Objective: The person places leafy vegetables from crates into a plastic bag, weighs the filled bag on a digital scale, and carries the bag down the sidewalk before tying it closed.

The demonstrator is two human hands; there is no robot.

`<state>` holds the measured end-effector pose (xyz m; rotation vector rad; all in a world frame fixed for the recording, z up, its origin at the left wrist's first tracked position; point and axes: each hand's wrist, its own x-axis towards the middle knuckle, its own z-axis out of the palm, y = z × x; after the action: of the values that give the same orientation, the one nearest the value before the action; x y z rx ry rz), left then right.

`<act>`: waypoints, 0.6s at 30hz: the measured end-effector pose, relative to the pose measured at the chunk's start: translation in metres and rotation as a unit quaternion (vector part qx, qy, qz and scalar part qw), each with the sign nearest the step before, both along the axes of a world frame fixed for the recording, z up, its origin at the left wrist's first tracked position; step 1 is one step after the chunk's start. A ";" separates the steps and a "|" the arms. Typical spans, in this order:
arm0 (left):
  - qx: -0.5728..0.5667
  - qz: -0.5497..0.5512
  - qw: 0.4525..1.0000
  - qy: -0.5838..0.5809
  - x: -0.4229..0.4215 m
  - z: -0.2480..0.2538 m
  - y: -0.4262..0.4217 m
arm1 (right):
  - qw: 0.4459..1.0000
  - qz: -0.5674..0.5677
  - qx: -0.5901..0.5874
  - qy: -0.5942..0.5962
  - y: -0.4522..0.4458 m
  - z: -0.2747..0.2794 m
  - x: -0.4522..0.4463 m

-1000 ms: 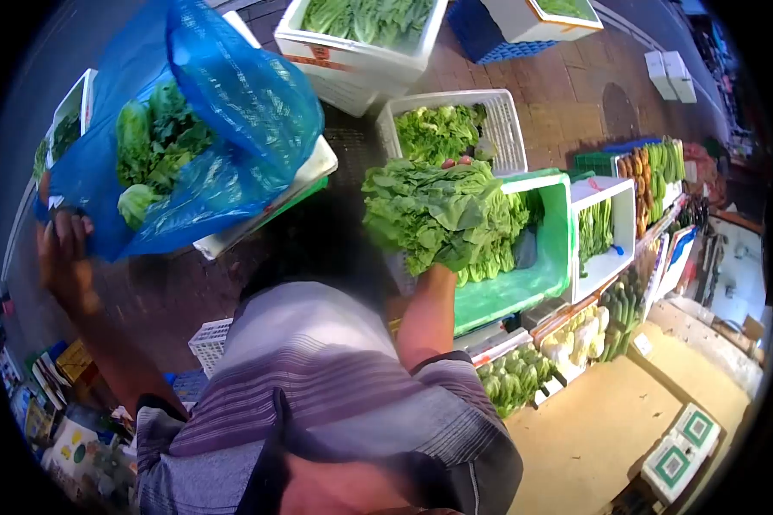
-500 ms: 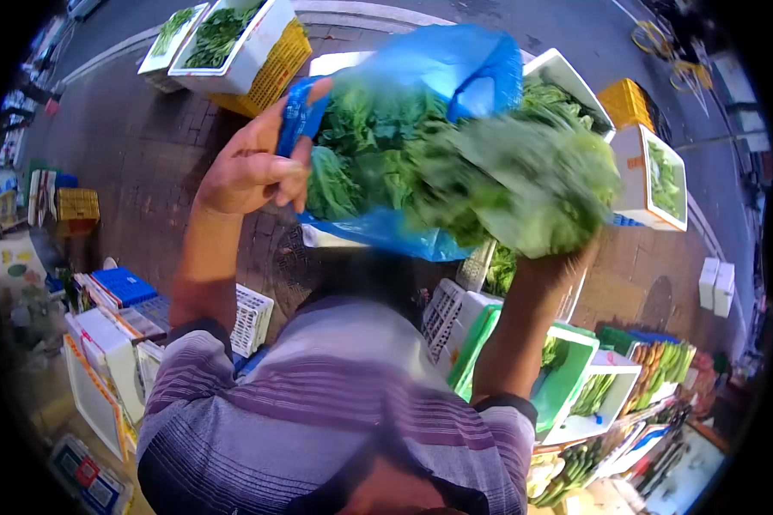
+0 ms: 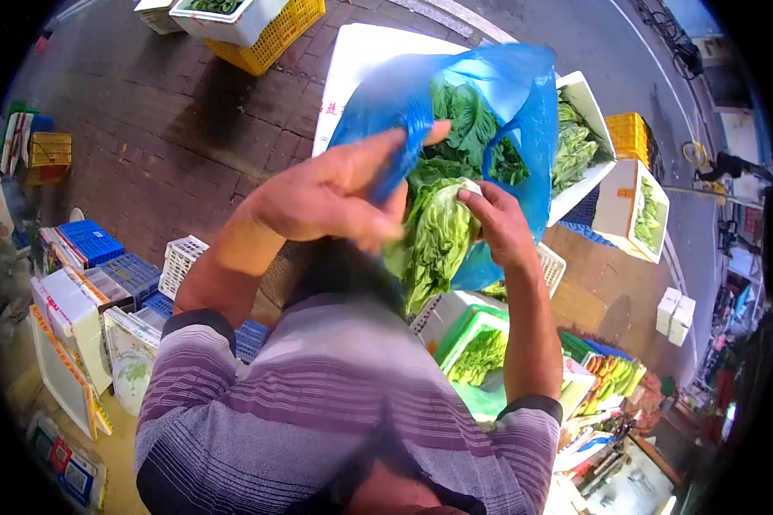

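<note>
The blue plastic bag [image 3: 534, 146] hangs open at the upper centre, with dark leafy greens [image 3: 468, 120] inside. A twisted blue handle of the bag is hooked over the fingers of my left hand [image 3: 318, 193], which is slightly blurred. My right hand [image 3: 502, 225] pinches a head of pale green lettuce [image 3: 441, 232] by its cut end. The lettuce hangs leaves-down at the near edge of the bag, between my two hands.
A white foam box [image 3: 343, 94] lies behind the bag. Foam boxes of greens [image 3: 648, 210] stand at the right, a green-lined box [image 3: 481, 356] below. Crates and boxes [image 3: 77, 318] fill the lower left. A yellow crate [image 3: 270, 43] is at the top left.
The leafy bunch was carried from the right-hand boxes over to the bag. My hands have drawn closer together, and my right hand now holds a lettuce by its base.
</note>
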<state>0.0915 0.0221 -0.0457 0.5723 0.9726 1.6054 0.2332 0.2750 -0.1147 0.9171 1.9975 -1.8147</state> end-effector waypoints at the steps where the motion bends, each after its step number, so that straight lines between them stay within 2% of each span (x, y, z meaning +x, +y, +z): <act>1: -0.009 -0.005 1.000 -0.003 0.002 -0.003 -0.001 | 1.000 -0.010 0.014 -0.013 0.005 0.001 0.001; 3: -0.003 -0.014 1.000 -0.004 0.002 -0.009 -0.004 | 0.998 -0.033 0.042 -0.036 0.018 0.005 0.005; 6: 0.032 -0.009 0.999 0.034 -0.002 -0.013 -0.011 | 0.986 -0.165 -0.012 0.037 0.034 0.013 0.014; 7: 0.039 0.015 0.999 0.031 0.000 -0.016 -0.015 | 0.985 -0.170 -0.025 0.030 0.046 0.017 0.019; 8: 0.002 0.062 0.991 0.118 -0.001 -0.011 -0.019 | 0.980 -0.189 -0.040 0.044 0.051 0.020 0.023; 10: -0.073 0.156 0.941 0.290 -0.007 0.011 -0.025 | 0.968 -0.226 -0.073 0.077 0.057 0.027 0.028; 12: 0.047 0.422 0.882 0.204 -0.006 0.018 -0.022 | 0.954 -0.274 -0.065 0.105 0.061 0.029 0.029; 14: 0.076 0.366 0.893 0.250 0.010 0.043 -0.012 | 0.943 -0.291 -0.046 0.153 0.064 0.027 0.026; 15: 0.107 0.322 0.891 0.301 0.017 0.053 -0.004 | 0.936 -0.330 0.013 0.119 0.058 0.031 0.019; 17: 0.139 0.220 0.846 0.465 0.013 0.057 0.027 | 0.936 -0.304 0.091 0.155 0.048 0.040 0.007; 18: 0.132 0.189 0.826 0.515 0.011 0.049 0.049 | 0.932 -0.293 0.086 0.195 0.039 0.044 0.002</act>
<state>0.1026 0.0712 0.0036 1.6261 1.7366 1.7752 0.2351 0.3142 -0.0711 1.4230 2.3187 -2.3082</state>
